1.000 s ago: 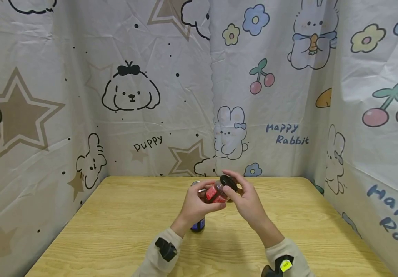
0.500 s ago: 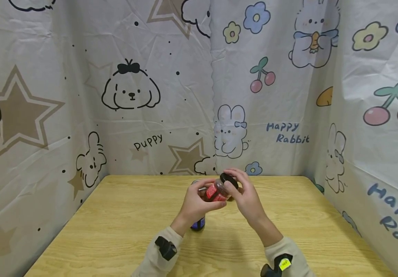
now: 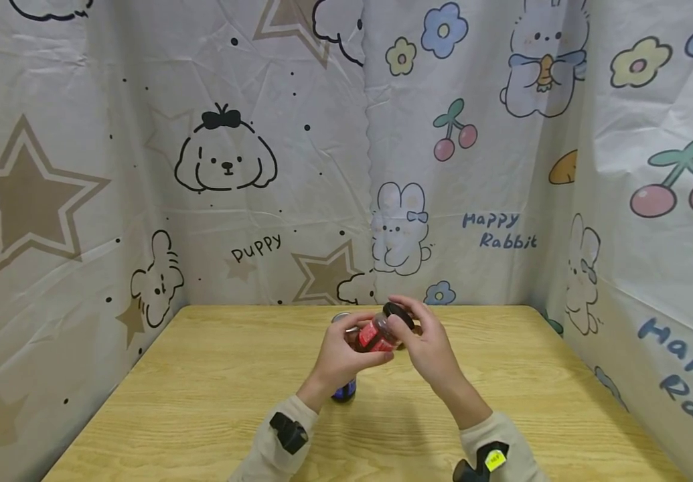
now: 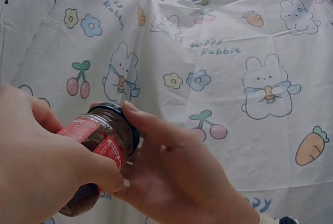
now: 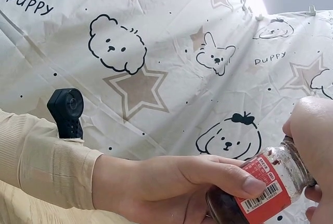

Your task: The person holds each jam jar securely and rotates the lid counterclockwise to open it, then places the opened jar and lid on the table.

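A small glass jar (image 3: 375, 337) with a red label and dark contents is held tilted above the table, its top toward the upper right. My left hand (image 3: 341, 353) grips the jar's body, thumb below and fingers over the far side. Its barcode label (image 5: 263, 195) faces the right wrist view. At the jar's mouth is a black lid (image 3: 399, 313), which my right hand (image 3: 433, 348) pinches between thumb and fingers. In the left wrist view the lid (image 4: 136, 139) sits at the jar's neck; how tightly, I cannot tell.
A dark jar with a blue label (image 3: 344, 390) stands on the wooden table (image 3: 232, 402), partly behind my left wrist. Another container's top (image 3: 341, 316) shows behind the left hand. Something brownish is mostly hidden behind the right hand. Printed curtains (image 3: 298, 167) enclose the table.
The right thumb and fingers have shifted slightly on the black lid. My left hand and the jar stay almost in the same place.
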`<state>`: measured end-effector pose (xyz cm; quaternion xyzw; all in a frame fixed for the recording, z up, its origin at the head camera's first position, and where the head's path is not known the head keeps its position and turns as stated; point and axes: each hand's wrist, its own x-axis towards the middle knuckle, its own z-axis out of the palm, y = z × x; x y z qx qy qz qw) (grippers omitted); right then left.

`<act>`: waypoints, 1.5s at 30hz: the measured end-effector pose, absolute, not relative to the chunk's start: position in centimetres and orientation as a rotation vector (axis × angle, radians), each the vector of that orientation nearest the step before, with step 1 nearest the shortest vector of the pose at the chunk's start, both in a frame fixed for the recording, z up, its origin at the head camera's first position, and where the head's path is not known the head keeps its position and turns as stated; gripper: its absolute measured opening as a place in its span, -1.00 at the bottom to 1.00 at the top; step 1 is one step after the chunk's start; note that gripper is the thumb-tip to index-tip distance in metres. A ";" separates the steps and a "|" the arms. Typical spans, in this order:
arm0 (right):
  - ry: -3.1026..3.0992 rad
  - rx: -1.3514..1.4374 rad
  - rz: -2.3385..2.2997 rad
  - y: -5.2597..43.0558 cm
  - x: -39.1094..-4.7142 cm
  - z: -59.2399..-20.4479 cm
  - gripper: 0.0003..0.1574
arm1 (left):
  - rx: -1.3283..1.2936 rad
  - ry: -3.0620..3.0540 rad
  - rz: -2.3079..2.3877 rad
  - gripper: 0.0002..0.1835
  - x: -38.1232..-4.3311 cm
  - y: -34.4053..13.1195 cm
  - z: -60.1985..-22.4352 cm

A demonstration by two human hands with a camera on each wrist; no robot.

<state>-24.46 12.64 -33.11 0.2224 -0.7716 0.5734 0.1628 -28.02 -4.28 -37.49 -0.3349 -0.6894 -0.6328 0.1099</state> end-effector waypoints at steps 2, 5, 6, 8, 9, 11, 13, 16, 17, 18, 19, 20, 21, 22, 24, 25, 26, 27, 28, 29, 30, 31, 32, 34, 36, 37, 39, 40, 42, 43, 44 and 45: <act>-2.197 0.678 1.666 12.7 -24.1 -32.7 -0.56 | -0.978 -2.020 -1.868 -0.39 -28.1 -4.3 -37.5; -2.181 0.745 1.703 12.9 -24.4 -32.8 -0.55 | -0.972 -2.013 -1.868 -0.38 -28.2 -4.4 -37.5; -2.172 0.763 1.717 13.0 -24.6 -33.0 -0.55 | -0.971 -2.012 -1.867 -0.38 -28.2 -4.4 -37.5; -2.156 0.781 1.747 13.3 -25.2 -33.6 -0.54 | -0.973 -2.011 -1.867 -0.38 -28.2 -4.4 -37.5; -2.146 0.787 1.756 13.4 -25.5 -33.9 -0.54 | -0.975 -2.011 -1.863 -0.38 -28.2 -4.4 -37.6; -2.127 0.797 1.778 13.6 -26.1 -34.5 -0.52 | -0.981 -2.008 -1.861 -0.38 -28.2 -4.4 -37.5; -2.114 0.806 1.779 13.7 -26.3 -34.7 -0.51 | -0.982 -2.010 -1.857 -0.38 -28.2 -4.4 -37.5; -2.095 0.831 1.758 13.7 -26.4 -34.9 -0.50 | -0.981 -2.013 -1.852 -0.38 -28.1 -4.4 -37.5; -2.087 0.839 1.753 13.7 -26.4 -34.9 -0.49 | -0.979 -2.016 -1.852 -0.38 -28.1 -4.4 -37.5; -2.081 0.843 1.751 13.6 -26.4 -34.9 -0.48 | -0.977 -2.018 -1.853 -0.38 -28.0 -4.4 -37.5; -2.073 0.849 1.752 13.6 -26.4 -34.9 -0.48 | -0.975 -2.020 -1.854 -0.39 -28.0 -4.4 -37.4; -2.065 0.851 1.756 13.6 -26.4 -35.0 -0.50 | -0.974 -2.021 -1.856 -0.39 -28.0 -4.4 -37.4; -2.060 0.847 1.757 13.6 -26.4 -35.0 -0.52 | -0.974 -2.023 -1.857 -0.39 -28.0 -4.4 -37.4; -2.058 0.834 1.756 13.5 -26.4 -35.0 -0.55 | -0.975 -2.023 -1.860 -0.39 -28.0 -4.4 -37.4; -2.067 0.791 1.739 13.5 -26.4 -35.1 -0.62 | -0.982 -2.023 -1.862 -0.39 -28.0 -4.4 -37.4; -2.076 0.764 1.727 13.4 -26.4 -35.0 -0.64 | -0.989 -2.022 -1.867 -0.39 -28.0 -4.4 -37.4; -2.091 0.734 1.699 13.3 -26.3 -35.0 -0.66 | -0.995 -2.021 -1.868 -0.39 -28.0 -4.3 -37.4; -2.108 0.707 1.673 13.2 -26.2 -34.9 -0.68 | -1.004 -2.019 -1.872 -0.39 -28.1 -4.3 -37.4; -2.124 0.683 1.642 13.1 -26.1 -34.7 -0.69 | -1.011 -2.017 -1.877 -0.39 -28.1 -4.3 -37.4; -2.135 0.672 1.609 13.0 -25.8 -34.5 -0.69 | -1.018 -2.015 -1.881 -0.39 -28.1 -4.3 -37.4; -2.142 0.668 1.584 12.9 -25.6 -34.2 -0.68 | -1.023 -2.014 -1.885 -0.40 -28.1 -4.3 -37.4; -2.142 0.669 1.560 12.8 -25.3 -34.0 -0.69 | -1.026 -2.011 -1.889 -0.40 -28.1 -4.3 -37.4; -2.140 0.672 1.536 12.7 -25.0 -33.7 -0.69 | -1.026 -2.010 -1.889 -0.40 -28.1 -4.3 -37.4; -2.120 0.691 1.522 12.5 -24.5 -33.2 -0.69 | -1.024 -2.007 -1.891 -0.40 -28.0 -4.3 -37.4; -2.098 0.707 1.530 12.4 -24.3 -33.1 -0.67 | -1.012 -2.010 -1.887 -0.40 -28.0 -4.4 -37.4; -2.086 0.715 1.544 12.4 -24.2 -33.0 -0.66 | -1.006 -2.012 -1.887 -0.40 -28.0 -4.4 -37.4; -2.061 0.737 1.580 12.4 -24.3 -33.2 -0.62 | -0.995 -2.016 -1.884 -0.39 -28.0 -4.4 -37.4; -2.047 0.751 1.603 12.5 -24.3 -33.2 -0.61 | -0.990 -2.019 -1.881 -0.39 -28.0 -4.5 -37.4; -2.016 0.776 1.663 12.6 -24.8 -33.7 -0.58 | -0.986 -2.019 -1.878 -0.39 -28.0 -4.5 -37.4; -1.997 0.794 1.696 12.7 -25.0 -33.9 -0.57 | -0.986 -2.020 -1.875 -0.39 -28.0 -4.5 -37.4; -1.985 0.811 1.720 12.8 -25.3 -34.1 -0.56 | -0.986 -2.019 -1.872 -0.39 -28.0 -4.5 -37.4; -1.978 0.823 1.738 12.9 -25.6 -34.4 -0.56 | -0.986 -2.019 -1.870 -0.39 -28.0 -4.5 -37.4</act>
